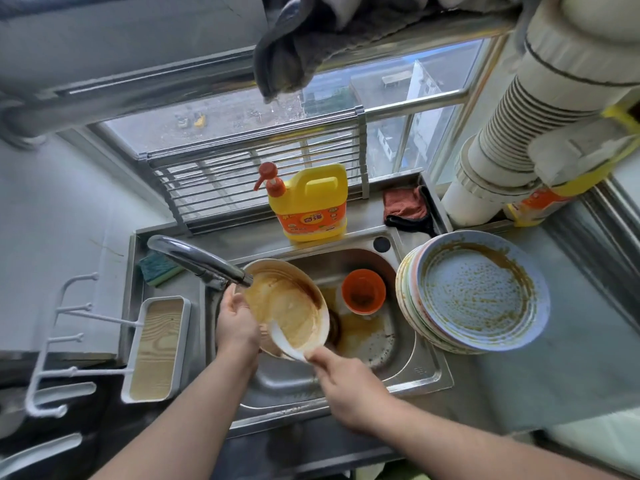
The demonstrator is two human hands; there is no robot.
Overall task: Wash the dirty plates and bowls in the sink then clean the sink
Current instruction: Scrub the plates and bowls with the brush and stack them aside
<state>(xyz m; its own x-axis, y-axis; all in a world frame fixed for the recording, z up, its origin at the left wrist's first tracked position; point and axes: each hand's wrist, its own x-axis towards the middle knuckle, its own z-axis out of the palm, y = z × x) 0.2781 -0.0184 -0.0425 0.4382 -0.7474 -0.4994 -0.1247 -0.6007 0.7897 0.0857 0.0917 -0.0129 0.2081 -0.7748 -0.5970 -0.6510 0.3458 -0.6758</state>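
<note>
Over the steel sink (408, 362), from the head view, a beige plate (287, 303) smeared with brown sauce is tilted just below the faucet (201, 259). Its left rim is gripped by the left hand (237, 323), fingers curled round the edge. A white spoon (284, 341) is pinched at its handle by the right hand (346, 386), and its bowl is laid against the plate's lower face. Whether water is running cannot be told. An orange bowl (363, 291), dirty inside, is seen upright in the basin just right of the plate, and brown residue is spread over the basin floor. A stack of dirty plates (474, 292), a blue one on top, is set on the counter touching the sink's right edge. A yellow detergent bottle (311, 202) is stood behind the basin; a green sponge (157, 270) is lodged behind the faucet's base, a red cloth (405, 204) near the window.
</note>
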